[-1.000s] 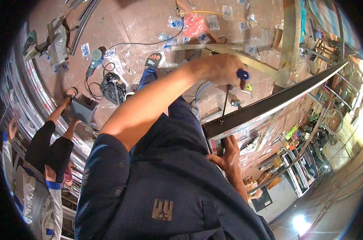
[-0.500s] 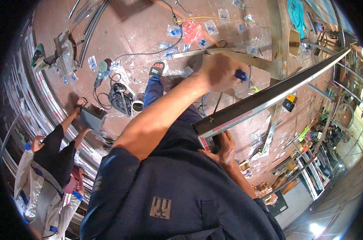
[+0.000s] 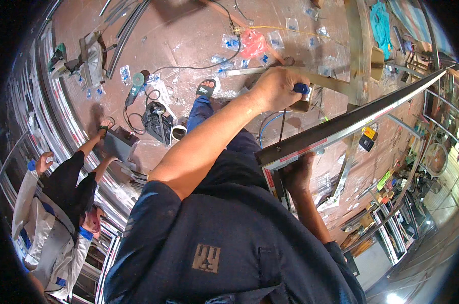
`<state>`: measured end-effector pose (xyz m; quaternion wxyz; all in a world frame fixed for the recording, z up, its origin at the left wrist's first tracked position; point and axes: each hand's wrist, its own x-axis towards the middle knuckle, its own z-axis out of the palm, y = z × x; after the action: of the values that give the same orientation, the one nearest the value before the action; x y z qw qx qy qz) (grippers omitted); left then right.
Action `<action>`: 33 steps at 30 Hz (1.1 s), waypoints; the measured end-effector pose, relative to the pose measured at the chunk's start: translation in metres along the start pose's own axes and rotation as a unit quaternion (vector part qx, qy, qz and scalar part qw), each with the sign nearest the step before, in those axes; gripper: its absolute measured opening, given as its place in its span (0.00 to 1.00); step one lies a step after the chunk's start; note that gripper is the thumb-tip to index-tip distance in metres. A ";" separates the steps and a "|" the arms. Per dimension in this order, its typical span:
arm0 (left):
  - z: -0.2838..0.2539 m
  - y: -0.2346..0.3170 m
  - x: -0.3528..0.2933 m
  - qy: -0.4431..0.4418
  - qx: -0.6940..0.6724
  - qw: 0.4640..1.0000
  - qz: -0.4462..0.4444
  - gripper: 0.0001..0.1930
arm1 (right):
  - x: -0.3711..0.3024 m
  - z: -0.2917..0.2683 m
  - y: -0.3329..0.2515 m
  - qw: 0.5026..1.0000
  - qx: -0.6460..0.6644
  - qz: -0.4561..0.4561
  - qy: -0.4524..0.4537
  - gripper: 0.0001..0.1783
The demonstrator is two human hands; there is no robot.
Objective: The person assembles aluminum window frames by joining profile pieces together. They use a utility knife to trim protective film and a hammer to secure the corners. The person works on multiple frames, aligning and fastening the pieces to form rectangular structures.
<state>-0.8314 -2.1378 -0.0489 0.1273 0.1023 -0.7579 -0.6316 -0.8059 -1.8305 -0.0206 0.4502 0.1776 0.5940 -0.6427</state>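
Note:
A screwdriver with a dark blue handle (image 3: 301, 88) is gripped in my left hand (image 3: 279, 87), whose fingers are closed around it. Its thin dark shaft runs down to a small screw-like spot (image 3: 278, 149) near the close end of a long metal profile (image 3: 335, 124). The profile has a dark upper face and a pale side with a red-and-white strip, and reaches away to the far right. Under that close end, my right hand (image 3: 299, 171) grips the frame corner from below, its fingers partly hidden by the metal and shadow. A second piece (image 3: 276, 185) joins there at an angle.
At left a co-worker (image 3: 62, 197) bends beside a grey box (image 3: 120, 143) and long stacked profiles. An angle grinder (image 3: 135, 88), a black bag (image 3: 157, 121), cables and plastic wrappers lie on the floor. A yellow-and-black tool (image 3: 368, 138) lies beyond the profile; a fan (image 3: 435, 152) stands far right.
My left hand, blurred before, is now sharp, and the screwdriver shaft shows clearly against the profile. My right hand has shifted from the profile's end to slightly farther along its underside.

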 end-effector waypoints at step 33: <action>0.006 0.025 -0.086 0.281 -0.697 0.649 -0.116 0.20 | 0.043 0.094 -0.081 0.956 0.083 -0.153 0.237 0.47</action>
<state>-0.7521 -2.1007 -0.0308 0.2939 0.2430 -0.0038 -0.9244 -0.8640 -1.9416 0.0172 0.1765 0.2689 0.6485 -0.6899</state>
